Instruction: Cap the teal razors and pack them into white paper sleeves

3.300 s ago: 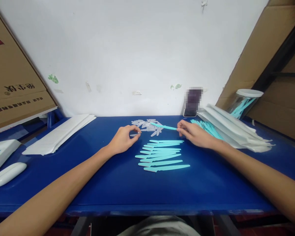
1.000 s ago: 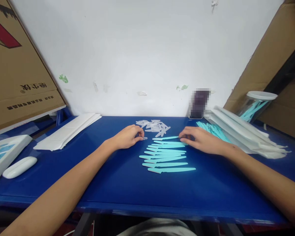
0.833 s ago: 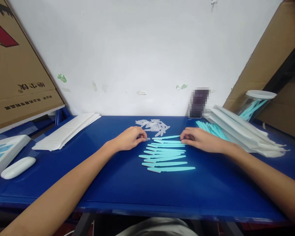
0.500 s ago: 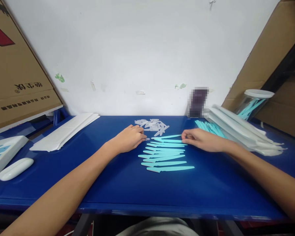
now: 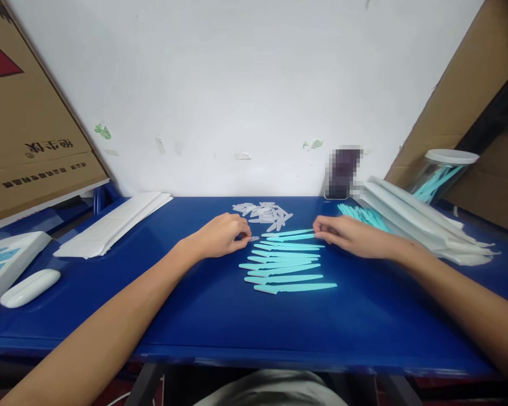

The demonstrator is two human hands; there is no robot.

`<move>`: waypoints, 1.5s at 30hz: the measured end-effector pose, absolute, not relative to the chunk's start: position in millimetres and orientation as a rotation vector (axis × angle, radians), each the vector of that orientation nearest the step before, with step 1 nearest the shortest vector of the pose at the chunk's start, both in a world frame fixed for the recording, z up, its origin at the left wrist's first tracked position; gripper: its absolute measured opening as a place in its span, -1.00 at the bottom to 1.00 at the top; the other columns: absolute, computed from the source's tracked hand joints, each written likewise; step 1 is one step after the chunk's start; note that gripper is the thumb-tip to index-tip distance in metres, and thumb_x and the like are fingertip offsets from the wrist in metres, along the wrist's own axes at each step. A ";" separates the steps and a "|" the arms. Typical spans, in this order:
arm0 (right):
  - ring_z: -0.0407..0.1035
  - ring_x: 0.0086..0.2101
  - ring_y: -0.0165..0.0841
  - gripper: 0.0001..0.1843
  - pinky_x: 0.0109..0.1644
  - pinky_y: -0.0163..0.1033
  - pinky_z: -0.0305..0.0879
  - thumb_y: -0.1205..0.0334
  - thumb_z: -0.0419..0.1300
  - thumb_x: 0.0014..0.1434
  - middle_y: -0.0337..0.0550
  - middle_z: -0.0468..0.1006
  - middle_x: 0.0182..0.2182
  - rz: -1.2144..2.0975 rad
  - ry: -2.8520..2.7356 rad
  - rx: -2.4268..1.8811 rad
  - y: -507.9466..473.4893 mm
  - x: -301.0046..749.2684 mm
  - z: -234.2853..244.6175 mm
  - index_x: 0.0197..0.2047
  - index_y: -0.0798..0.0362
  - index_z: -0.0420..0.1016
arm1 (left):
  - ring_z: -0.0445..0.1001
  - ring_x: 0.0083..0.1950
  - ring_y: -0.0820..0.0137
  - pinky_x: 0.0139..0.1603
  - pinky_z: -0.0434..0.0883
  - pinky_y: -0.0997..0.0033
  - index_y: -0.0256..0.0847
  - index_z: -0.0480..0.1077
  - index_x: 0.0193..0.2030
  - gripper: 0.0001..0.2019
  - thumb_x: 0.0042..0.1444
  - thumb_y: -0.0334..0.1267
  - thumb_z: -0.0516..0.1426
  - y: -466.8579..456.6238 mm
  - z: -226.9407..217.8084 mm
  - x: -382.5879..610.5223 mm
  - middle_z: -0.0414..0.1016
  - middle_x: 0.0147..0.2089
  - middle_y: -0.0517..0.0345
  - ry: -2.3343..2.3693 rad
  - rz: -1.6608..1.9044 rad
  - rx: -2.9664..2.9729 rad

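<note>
Turquoise eyebrow razors (image 5: 285,278) lie in a loose column on the blue table, blades mostly to the left. Behind them is a heap of translucent blade caps (image 5: 265,212). At the left of the column's far end, my left hand (image 5: 226,234) is closed, pinching a small clear cap (image 5: 254,239) between thumb and finger. My right hand (image 5: 342,234) is closed at the right end of the farthest razors, its thumb and forefinger pinching the handle end of one razor (image 5: 290,238). Its curled fingers cover that handle tip.
More turquoise razors (image 5: 362,216) are piled at the back right beside white plastic bags (image 5: 410,217) and a lidded clear jar (image 5: 438,177). A phone (image 5: 342,172) leans on the wall. To the left are white flat sheets (image 5: 110,225), a white oval case (image 5: 30,288) and a white tray (image 5: 27,242).
The view has shifted slightly. My left hand's fingers have shifted on the clear cap, which shows more plainly. My right hand stays at the razor's end, fingers a little more curled.
</note>
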State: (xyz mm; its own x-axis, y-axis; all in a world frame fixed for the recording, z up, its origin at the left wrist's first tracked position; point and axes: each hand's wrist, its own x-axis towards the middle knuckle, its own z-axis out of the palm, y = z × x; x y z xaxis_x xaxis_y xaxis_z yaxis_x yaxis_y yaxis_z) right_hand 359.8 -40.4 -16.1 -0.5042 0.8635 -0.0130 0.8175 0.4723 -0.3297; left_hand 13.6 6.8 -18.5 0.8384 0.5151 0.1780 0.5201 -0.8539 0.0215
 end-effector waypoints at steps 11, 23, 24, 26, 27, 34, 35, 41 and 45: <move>0.44 -0.23 -0.20 -0.63 -0.18 -0.17 0.19 -0.05 -0.07 0.44 -0.10 0.60 -0.22 0.389 -2.566 -1.407 -40.3 357.7 -22.3 0.02 -0.04 0.43 | 0.52 -0.09 0.28 -0.04 0.35 0.30 -0.19 0.57 -0.08 -0.77 0.41 -0.25 0.06 6.5 -22.9 17.0 0.58 -0.08 0.04 -0.915 -0.321 -3.035; 0.48 -0.24 -0.22 -0.62 -0.16 -0.16 0.25 -0.03 -0.03 0.43 -0.10 0.63 -0.17 0.349 -2.529 -1.350 -39.3 358.3 -21.2 0.01 -0.02 0.50 | 0.53 -0.10 0.27 -0.08 0.36 0.30 -0.19 0.58 -0.11 -0.78 0.40 -0.25 0.08 4.2 -22.4 19.8 0.61 -0.10 0.04 -0.951 -0.342 -3.016; 0.48 -0.23 -0.22 -0.62 -0.16 -0.16 0.25 -0.03 -0.03 0.43 -0.10 0.64 -0.16 0.345 -2.527 -1.341 -39.3 358.4 -21.5 0.01 -0.02 0.50 | 0.53 -0.10 0.27 -0.08 0.36 0.30 -0.19 0.58 -0.11 -0.77 0.40 -0.25 0.08 3.8 -22.2 19.8 0.61 -0.10 0.04 -0.957 -0.341 -3.013; 0.49 -0.21 -0.22 -0.62 -0.14 -0.16 0.26 -0.02 -0.03 0.43 -0.10 0.64 -0.15 0.324 -2.525 -1.326 -39.4 358.8 -21.7 0.00 -0.01 0.51 | 0.53 -0.11 0.27 -0.09 0.36 0.30 -0.19 0.58 -0.11 -0.77 0.39 -0.25 0.08 3.4 -21.6 19.6 0.61 -0.10 0.04 -0.970 -0.335 -3.008; 0.49 -0.20 -0.22 -0.62 -0.13 -0.15 0.27 -0.02 -0.02 0.43 -0.09 0.64 -0.14 0.311 -2.525 -1.321 -39.4 358.9 -21.6 0.01 -0.01 0.51 | 0.53 -0.11 0.27 -0.09 0.37 0.30 -0.20 0.58 -0.12 -0.77 0.39 -0.26 0.08 3.3 -21.3 19.3 0.61 -0.10 0.03 -0.974 -0.332 -3.008; 0.52 -0.13 -0.19 -0.59 -0.10 -0.15 0.32 -0.01 -0.03 0.43 -0.06 0.66 -0.08 0.298 -2.520 -1.294 -43.7 348.7 -20.4 0.03 0.02 0.54 | 0.52 -0.11 0.26 -0.07 0.37 0.28 -0.20 0.59 -0.11 -0.75 0.40 -0.25 0.07 2.1 -23.2 23.6 0.61 -0.11 0.03 -0.938 -0.334 -3.016; 0.52 -0.12 -0.18 -0.59 -0.09 -0.15 0.33 -0.01 -0.03 0.43 -0.05 0.66 -0.07 0.307 -2.514 -1.276 -44.5 345.2 -21.2 0.03 0.03 0.54 | 0.53 -0.11 0.26 -0.07 0.37 0.28 -0.21 0.59 -0.12 -0.75 0.40 -0.26 0.06 1.8 -24.1 26.1 0.61 -0.11 0.03 -0.917 -0.331 -3.019; 0.53 -0.08 -0.15 -0.54 -0.02 -0.09 0.36 -0.01 -0.04 0.43 0.00 0.65 0.01 0.325 -2.457 -1.272 -45.3 332.0 -25.5 0.05 0.06 0.56 | 0.52 -0.13 0.25 -0.08 0.36 0.27 -0.23 0.58 -0.14 -0.73 0.40 -0.27 0.03 0.9 -26.2 34.7 0.60 -0.11 0.01 -0.894 -0.311 -2.990; 0.52 -0.11 -0.13 -0.56 -0.05 -0.06 0.37 -0.01 -0.01 0.41 0.03 0.66 -0.04 0.298 -2.480 -1.305 -42.3 336.0 -26.0 0.01 0.05 0.59 | 0.48 -0.05 0.21 -0.03 0.36 0.24 -0.22 0.56 0.02 -0.64 0.45 -0.20 -0.05 1.8 -25.7 31.9 0.57 -0.08 -0.03 -0.933 -0.388 -2.939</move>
State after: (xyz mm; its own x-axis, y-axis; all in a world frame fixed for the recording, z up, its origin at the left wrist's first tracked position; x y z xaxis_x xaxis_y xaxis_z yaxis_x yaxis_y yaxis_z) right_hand 336.0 -42.3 -26.0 -0.5306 0.8274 0.1842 0.7602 0.5606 -0.3285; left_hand 31.9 1.8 -25.7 0.7886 0.5635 0.2464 0.5720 -0.8192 0.0427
